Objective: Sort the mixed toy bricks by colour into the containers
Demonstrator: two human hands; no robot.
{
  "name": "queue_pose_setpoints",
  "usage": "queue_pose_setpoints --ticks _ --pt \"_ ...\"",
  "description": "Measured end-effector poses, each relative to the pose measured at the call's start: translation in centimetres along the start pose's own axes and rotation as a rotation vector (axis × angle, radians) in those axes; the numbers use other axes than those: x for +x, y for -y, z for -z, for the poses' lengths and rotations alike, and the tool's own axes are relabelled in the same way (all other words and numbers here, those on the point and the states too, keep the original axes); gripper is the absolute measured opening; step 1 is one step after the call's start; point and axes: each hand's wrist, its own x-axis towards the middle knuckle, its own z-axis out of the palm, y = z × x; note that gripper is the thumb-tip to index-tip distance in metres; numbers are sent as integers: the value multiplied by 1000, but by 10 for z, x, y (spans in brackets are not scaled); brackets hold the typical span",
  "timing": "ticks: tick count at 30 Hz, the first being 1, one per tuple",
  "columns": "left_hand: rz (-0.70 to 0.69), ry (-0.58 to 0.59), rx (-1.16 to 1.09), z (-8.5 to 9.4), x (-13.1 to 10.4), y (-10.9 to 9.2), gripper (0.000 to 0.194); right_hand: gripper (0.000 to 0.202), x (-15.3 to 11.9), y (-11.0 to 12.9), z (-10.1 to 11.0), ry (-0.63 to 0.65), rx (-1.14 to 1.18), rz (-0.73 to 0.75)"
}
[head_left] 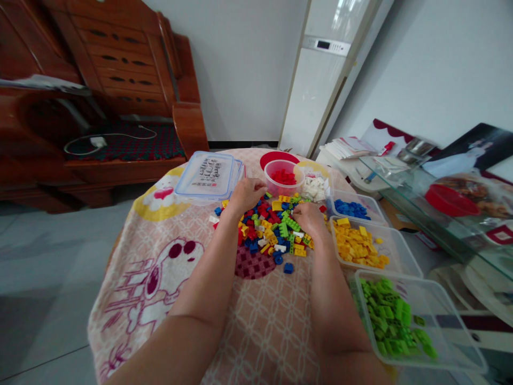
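A mixed pile of toy building bricks [272, 225] in red, yellow, blue, green and white lies on the cloth-covered table. Over the pile's far left side is my left hand [248, 193], its fingers curled together near the round tub. My right hand [310, 218] is at the pile's right side, fingertips pinched beside green and white bricks. Whatever either hand pinches is too small or hidden to make out. Beyond the hands, a round clear tub [266, 183] holds red bricks [284, 177], and a heap of white bricks [316, 188] lies beside it.
Along the right stand clear boxes with blue bricks [351, 209], yellow bricks [358, 245] and green bricks [395, 318]. Clear lids [206, 175] are stacked at the far left of the table. A wooden bench [132, 80] stands behind, and a cluttered glass shelf [436, 214] is at the right.
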Motion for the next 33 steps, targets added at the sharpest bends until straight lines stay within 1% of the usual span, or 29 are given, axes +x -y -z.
queue_pose_setpoints --ticks 2,6,10,15,22,25,30,33 --pt "-1 -2 4 0 0 0 33 24 1 -1 -1 9 5 13" --pt "1 -2 -7 0 -1 0 33 26 3 -5 -4 20 17 40" --pt "4 -5 -23 1 -1 -1 32 23 6 -7 -7 15 33 26" --pt "12 3 -12 1 -1 0 33 19 5 -8 -6 17 54 16" --pt "1 6 -6 0 0 1 33 28 3 -11 -7 21 48 61" --pt "-5 5 -1 0 0 1 33 27 3 -10 -8 16 59 43" --pt "-4 0 -12 0 -1 0 33 21 3 -12 -6 14 86 30" --pt "-7 3 -9 0 -1 0 33 26 2 -14 -6 31 99 59"
